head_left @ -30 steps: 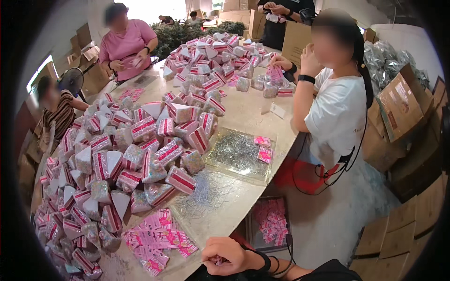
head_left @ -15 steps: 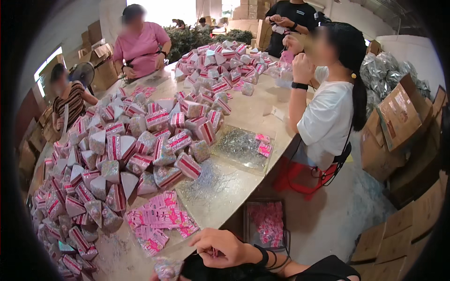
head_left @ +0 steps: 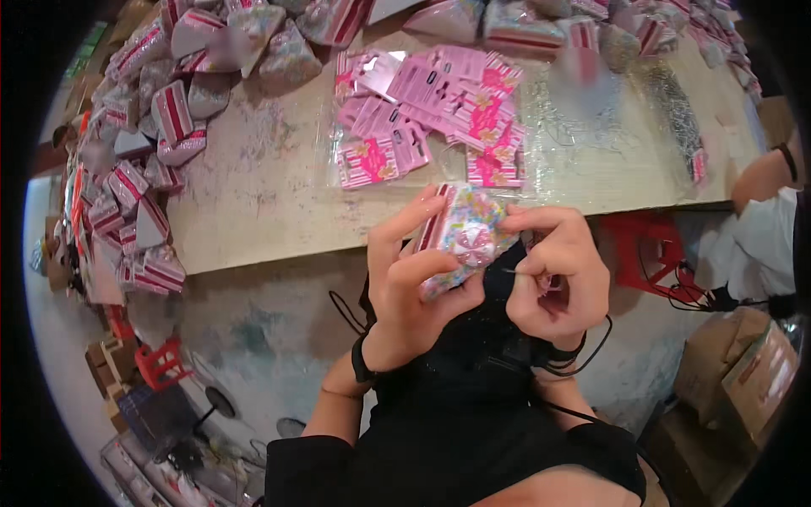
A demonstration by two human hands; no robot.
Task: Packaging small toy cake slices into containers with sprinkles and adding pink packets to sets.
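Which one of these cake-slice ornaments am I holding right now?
The sprinkle-coated cake-slice ornament gripped by your left hand, its round pink-and-white decoration facing the camera; the other slices lie in piles on the table.

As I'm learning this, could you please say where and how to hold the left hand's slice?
The slice is probably best held by its striped side, from the left: that side looks flat and faces the left hand, its speckled face is turned up, and the right hand is at the opposite edge.
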